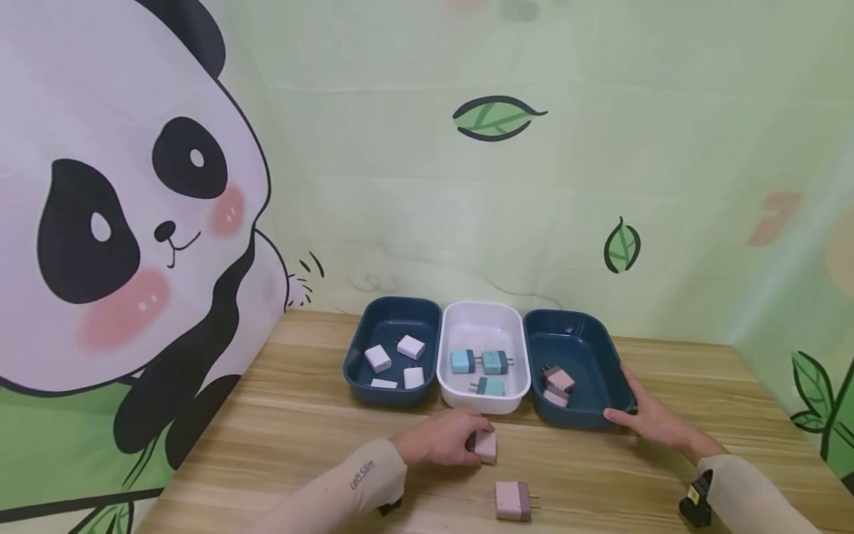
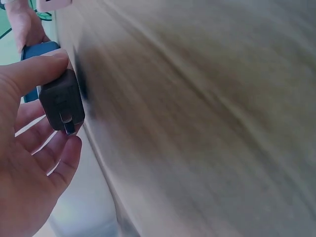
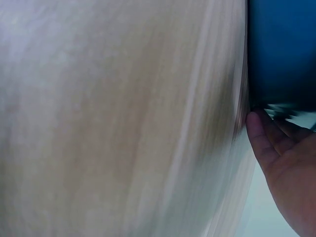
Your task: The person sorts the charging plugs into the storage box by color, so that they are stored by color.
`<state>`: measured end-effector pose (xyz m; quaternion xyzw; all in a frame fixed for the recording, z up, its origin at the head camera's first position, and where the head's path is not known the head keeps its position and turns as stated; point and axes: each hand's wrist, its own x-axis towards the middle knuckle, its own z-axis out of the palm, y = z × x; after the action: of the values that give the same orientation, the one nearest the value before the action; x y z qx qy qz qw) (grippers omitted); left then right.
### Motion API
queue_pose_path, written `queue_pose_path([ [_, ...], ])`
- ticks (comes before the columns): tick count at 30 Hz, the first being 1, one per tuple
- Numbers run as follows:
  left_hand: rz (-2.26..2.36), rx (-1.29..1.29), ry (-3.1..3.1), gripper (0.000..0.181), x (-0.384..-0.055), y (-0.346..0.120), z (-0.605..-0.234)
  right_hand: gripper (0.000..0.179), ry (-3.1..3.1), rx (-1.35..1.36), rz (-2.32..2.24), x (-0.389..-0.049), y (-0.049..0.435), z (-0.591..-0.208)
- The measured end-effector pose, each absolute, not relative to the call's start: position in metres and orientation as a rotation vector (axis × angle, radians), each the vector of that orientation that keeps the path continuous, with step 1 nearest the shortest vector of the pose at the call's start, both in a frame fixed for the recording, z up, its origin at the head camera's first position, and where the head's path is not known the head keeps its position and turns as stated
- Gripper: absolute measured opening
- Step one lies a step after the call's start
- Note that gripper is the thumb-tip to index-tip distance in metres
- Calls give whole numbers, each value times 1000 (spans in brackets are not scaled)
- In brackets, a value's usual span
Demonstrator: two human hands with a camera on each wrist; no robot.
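My left hand pinches a pink wall charger just in front of the white tray. In the left wrist view, thumb and fingers are around this charger, whose dark end and metal prong face the camera. A second pink charger lies nearer on the table, prongs pointing right. My right hand rests against the front right corner of the right dark blue tray, thumb at the front and straight fingers along the side. Pink chargers lie inside that tray.
The left dark blue tray holds several white chargers. Three teal chargers are in the white tray. All three trays stand side by side on the wooden table, before a printed cloth backdrop.
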<state>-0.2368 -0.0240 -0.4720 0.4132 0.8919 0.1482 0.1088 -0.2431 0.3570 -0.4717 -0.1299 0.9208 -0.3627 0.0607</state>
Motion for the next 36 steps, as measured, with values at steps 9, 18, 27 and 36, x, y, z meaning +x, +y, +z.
queue_pose_path([
  [9,505,1273,2629,46,-240,-19,-462,100,2772,-396,-1107,-245,359,-474],
  [18,521,1344,2636,44,-240,-5,-441,99,2754,-412,-1132,-245,359,-474],
  [27,483,1371,2690,48,-245,8,-422,99,2737,-416,-1153,-244,359,-472],
  [36,555,1333,2724,48,-252,21,-412,100,2736,-414,-1145,-244,359,-473],
])
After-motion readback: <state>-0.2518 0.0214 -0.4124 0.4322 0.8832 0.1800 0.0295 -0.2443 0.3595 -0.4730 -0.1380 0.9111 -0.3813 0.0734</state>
